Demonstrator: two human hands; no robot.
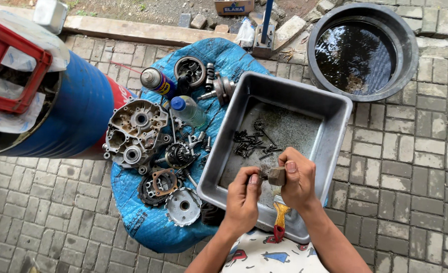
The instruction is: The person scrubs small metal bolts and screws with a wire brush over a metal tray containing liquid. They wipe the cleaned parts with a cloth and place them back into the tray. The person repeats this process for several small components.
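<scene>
My right hand (297, 178) grips a paintbrush (279, 202) with a yellow and red handle, its metal ferrule up by my fingers, over the near part of a grey metal tray (335, 108). My left hand (244, 198) pinches a small dark part against the brush head; the part is too small to tell what it is. Several dark bolts and screws (254, 142) lie in a pile on the tray's wet floor, just beyond both hands.
Left of the tray, on a blue tarp (148, 227), lie an engine crankcase half (133, 132), gears, a gasket, a round cover (183, 206), a spray can (156, 81) and a plastic bottle (189, 110). A blue drum (77, 114) stands far left. A black tub of water (361, 50) sits top right.
</scene>
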